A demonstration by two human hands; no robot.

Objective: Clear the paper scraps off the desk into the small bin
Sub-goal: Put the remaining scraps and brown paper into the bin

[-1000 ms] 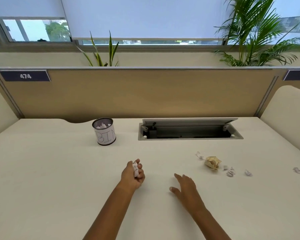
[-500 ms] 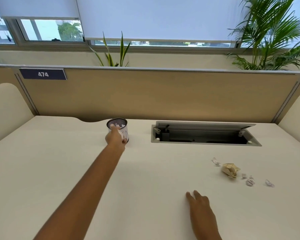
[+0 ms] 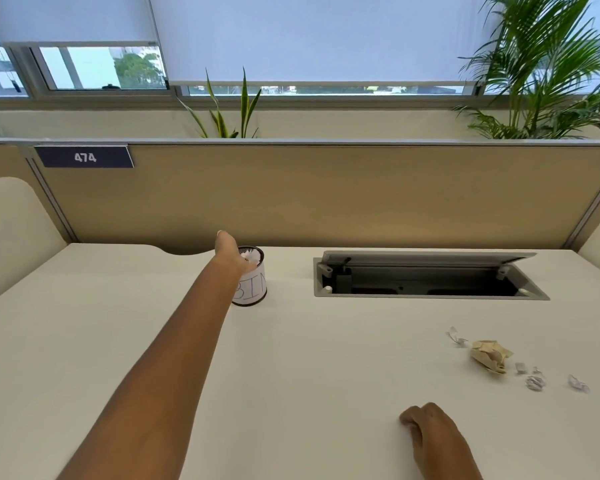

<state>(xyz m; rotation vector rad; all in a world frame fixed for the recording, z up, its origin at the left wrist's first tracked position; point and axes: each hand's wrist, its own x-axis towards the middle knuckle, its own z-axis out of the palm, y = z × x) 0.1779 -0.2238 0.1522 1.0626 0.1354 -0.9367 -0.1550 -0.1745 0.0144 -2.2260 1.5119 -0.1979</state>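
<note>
White paper scraps (image 3: 534, 382) and a crumpled tan wad (image 3: 490, 355) are scattered on the right of the tabletop (image 3: 309, 375), near the open cable tray (image 3: 426, 277); wide bare surface is left around them. The small bin (image 3: 253, 289) is placed near the partition (image 3: 326, 195). The left hand (image 3: 231, 252) is held over its rim, fingers hidden, grip not discernible. The right hand (image 3: 430, 431) is rested curled, empty.

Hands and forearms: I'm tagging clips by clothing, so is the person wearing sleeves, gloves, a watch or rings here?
Nothing worn shows. The left hand and its forearm are bare up to the frame edge, with no sleeve, glove or watch. The right hand and wrist are bare too; no ring shows.
</note>
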